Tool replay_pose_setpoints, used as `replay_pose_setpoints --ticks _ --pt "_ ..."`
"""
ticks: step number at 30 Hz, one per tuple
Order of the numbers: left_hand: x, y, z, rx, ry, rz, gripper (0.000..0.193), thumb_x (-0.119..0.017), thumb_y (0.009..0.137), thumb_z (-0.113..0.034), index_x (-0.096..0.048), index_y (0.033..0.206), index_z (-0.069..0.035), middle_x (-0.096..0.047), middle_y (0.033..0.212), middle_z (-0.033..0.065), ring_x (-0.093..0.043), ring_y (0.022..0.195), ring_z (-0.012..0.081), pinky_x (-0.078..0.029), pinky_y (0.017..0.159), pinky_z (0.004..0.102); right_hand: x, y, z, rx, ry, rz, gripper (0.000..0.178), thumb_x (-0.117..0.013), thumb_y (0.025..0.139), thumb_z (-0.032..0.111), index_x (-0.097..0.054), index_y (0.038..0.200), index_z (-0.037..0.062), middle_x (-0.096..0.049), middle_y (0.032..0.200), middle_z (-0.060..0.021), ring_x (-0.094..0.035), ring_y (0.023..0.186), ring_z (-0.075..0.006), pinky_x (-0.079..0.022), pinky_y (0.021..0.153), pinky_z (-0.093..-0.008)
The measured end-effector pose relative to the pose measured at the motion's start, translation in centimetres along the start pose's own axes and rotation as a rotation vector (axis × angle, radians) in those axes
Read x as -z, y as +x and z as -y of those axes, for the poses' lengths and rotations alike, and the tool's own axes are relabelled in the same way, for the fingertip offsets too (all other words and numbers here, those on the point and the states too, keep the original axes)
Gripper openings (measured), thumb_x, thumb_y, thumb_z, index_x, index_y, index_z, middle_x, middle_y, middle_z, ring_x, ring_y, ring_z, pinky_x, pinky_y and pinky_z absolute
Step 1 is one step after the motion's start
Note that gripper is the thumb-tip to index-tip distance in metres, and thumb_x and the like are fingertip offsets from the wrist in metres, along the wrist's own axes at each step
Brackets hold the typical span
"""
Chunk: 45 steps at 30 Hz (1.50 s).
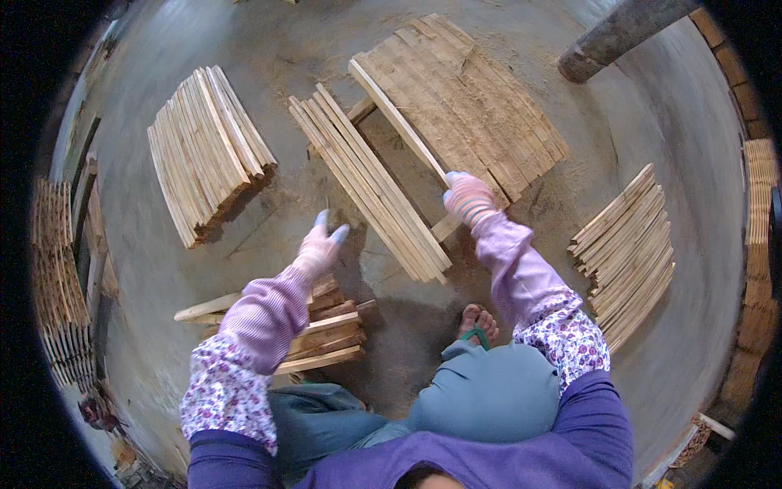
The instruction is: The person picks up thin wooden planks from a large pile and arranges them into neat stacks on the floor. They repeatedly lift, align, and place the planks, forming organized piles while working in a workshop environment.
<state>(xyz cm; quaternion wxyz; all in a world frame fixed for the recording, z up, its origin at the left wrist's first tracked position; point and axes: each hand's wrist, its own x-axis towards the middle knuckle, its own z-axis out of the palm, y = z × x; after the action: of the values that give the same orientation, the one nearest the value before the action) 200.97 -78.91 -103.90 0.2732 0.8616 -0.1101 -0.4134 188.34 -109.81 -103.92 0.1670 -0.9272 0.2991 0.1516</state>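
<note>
My right hand (471, 198), in a striped glove, is closed round the near end of a pale wooden strip (398, 122). That strip slants away to the far left, along the left edge of a flat bed of planks (464, 98). A row of several narrow strips (371, 183) lies left of it, with a gap between, resting on crosspieces (445, 227). My left hand (319, 247), gloved too, hovers left of this row's near end. Its fingers are spread and nothing is in them.
Bundles of strips lie on the concrete floor: a left stack (204, 147), a right stack (626, 257), and a loose pile (330, 334) under my left forearm. A grey post (623, 37) stands at the far right. More wood is stacked along both side walls.
</note>
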Motion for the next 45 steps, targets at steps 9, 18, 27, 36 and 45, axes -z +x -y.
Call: replay_pose_setpoints --ticks 9,18,27,36,45 --pt "-10.7 3.8 -2.1 -0.173 -1.044 -0.112 0.079 -0.064 0.096 -0.013 -0.018 0.159 -0.008 -0.045 0.151 0.0168 -0.045 0.135 0.0299 -0.034 0.113 0.0374 3.4 2.4 -6.3 -0.006 0.793 0.540 0.037 -0.078 0.082 0.015 -0.073 0.118 0.0061 -0.075 0.105 -0.0012 -0.066 0.097 -0.0159 -0.051 0.089 -0.0342" --pt "-10.0 3.2 -4.2 -0.134 -0.485 -0.310 0.078 -0.067 0.095 -0.023 -0.024 0.158 -0.009 -0.043 0.152 0.0231 -0.045 0.137 0.0335 -0.037 0.112 0.0393 2.3 0.0 -7.3 -0.012 1.289 0.543 0.041 -0.074 0.089 0.014 -0.066 0.128 0.0029 -0.072 0.116 -0.0038 -0.065 0.104 -0.0155 -0.051 0.093 -0.0309" --pt "-4.4 -1.1 -15.4 -0.772 0.049 -0.782 0.087 -0.077 0.080 -0.027 -0.034 0.153 -0.010 -0.046 0.146 0.0232 -0.042 0.138 0.0369 -0.031 0.116 0.0502 3.4 -4.6 -2.7 0.123 1.561 0.799 0.051 -0.068 0.092 0.012 -0.054 0.139 -0.0017 -0.068 0.122 -0.0086 -0.066 0.104 -0.0164 -0.053 0.092 -0.0326" --pt "6.1 -6.9 -7.0 -0.597 0.970 0.556 0.043 -0.070 0.088 -0.023 -0.058 0.128 -0.016 -0.064 0.111 0.0134 -0.063 0.109 0.0341 -0.051 0.093 0.0469 1.6 -7.3 2.2 0.502 0.766 0.560 0.046 -0.070 0.092 0.035 -0.065 0.129 0.0078 -0.070 0.121 -0.0142 -0.063 0.115 -0.0214 -0.051 0.094 -0.0380" --pt "13.0 -8.9 15.6 0.106 0.845 0.413 0.081 -0.073 0.085 -0.039 -0.035 0.150 -0.010 -0.043 0.145 0.0265 -0.045 0.134 0.0416 -0.039 0.112 0.0463 1.3 -0.4 -4.3 -0.002 -0.062 -0.122 0.057 -0.071 0.082 0.031 -0.057 0.132 0.0069 -0.059 0.133 -0.0228 -0.056 0.125 -0.0379 -0.045 0.104 -0.0449"
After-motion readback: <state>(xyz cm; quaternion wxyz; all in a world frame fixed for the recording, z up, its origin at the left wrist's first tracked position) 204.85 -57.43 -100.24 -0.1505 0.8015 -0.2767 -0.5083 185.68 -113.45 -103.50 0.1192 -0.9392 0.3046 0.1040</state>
